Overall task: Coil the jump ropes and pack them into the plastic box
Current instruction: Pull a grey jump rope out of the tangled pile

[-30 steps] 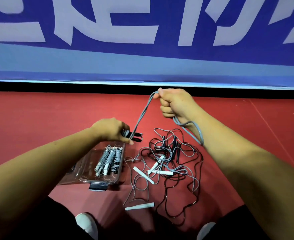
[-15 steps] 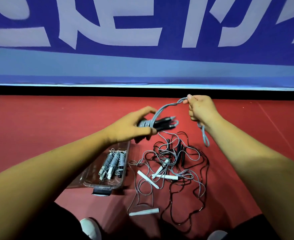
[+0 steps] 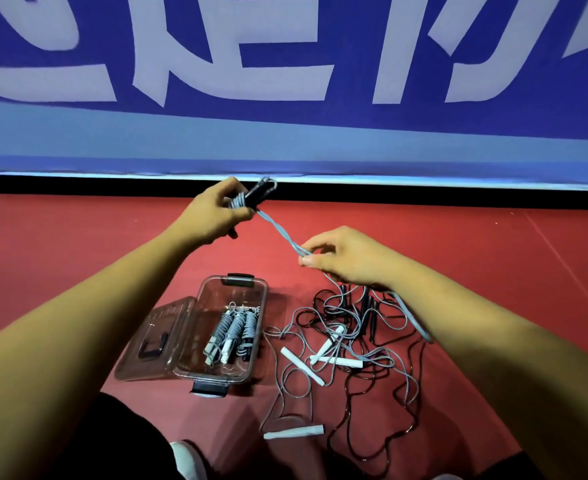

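left hand (image 3: 216, 216) grips rope bundle (image 3: 251, 199) w/ handles; right hand (image 3: 344, 258) pinches grey cord (image 3: 282, 233) taut for wrapping.

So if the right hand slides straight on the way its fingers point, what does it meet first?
Likely the left forearm, just below the wrist: the right hand, pinching the grey cord, points leftward at it. Depth is unclear.

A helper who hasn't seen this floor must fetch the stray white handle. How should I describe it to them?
On the red floor, find the plastic box; to its right sprawls a tangle of ropes. The white handle you want lies alone at the tangle's near edge, closest to the person. The other white handles sit bunched together in the tangle's middle.
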A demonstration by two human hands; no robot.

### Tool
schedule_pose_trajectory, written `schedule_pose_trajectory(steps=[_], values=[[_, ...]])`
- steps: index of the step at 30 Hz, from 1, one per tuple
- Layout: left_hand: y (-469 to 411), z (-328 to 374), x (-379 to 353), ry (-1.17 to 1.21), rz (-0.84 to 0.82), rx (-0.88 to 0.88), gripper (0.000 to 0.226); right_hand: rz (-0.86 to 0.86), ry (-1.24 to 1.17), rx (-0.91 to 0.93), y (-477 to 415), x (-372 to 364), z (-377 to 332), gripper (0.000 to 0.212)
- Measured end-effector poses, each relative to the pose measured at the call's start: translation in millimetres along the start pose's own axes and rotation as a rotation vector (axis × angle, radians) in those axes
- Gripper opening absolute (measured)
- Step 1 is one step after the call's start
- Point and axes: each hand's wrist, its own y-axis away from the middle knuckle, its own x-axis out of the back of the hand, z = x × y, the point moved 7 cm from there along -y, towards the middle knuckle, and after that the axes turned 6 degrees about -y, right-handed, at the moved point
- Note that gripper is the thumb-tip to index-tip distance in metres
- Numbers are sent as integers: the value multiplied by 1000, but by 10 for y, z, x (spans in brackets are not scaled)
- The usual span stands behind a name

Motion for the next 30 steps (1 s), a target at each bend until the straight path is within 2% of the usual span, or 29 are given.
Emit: schedule_pose_trajectory(steps=[2,5,7,12,17,18,21,22,26,30], values=[[-19,-17,-65,-160,-34,-80,22,-91,36,-71,4,-119,2,7],[-4,-26,-170,-595,-36,-123,28,-191,-51,-166,62,-242,14,10],[31,9,-225,-791,-25,-110,33,-167,-114,-152,82,-253,-85,14],[177,177,-525,-983,-120,-145,37,5,-180,-78,67,-185,-291,26],[350,470,-862,-1007,-259,-252,29,262,-212,-5,33,175,-248,19],[373,506,-908,-998,-280,-280,34,286,-195,9,38,235,-239,20],[420,574,-984,-969,-313,-302,69,303,-171,42,60,334,-224,22],[419,584,-1003,-946,-312,-306,71,314,-167,49,62,361,-217,23],[426,634,-1052,-678,-398,-345,41,416,-142,68,48,534,-144,24],[503,711,-1020,-554,-475,-423,30,451,-29,70,54,635,-44,15]])
